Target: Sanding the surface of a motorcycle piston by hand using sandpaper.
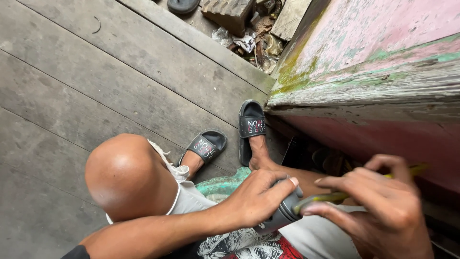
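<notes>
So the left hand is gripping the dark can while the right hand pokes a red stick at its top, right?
Not quite: the stick is yellow-green, not red. The head view shows the left hand gripping the dark can while the right hand holds the stick at its top.
</notes>
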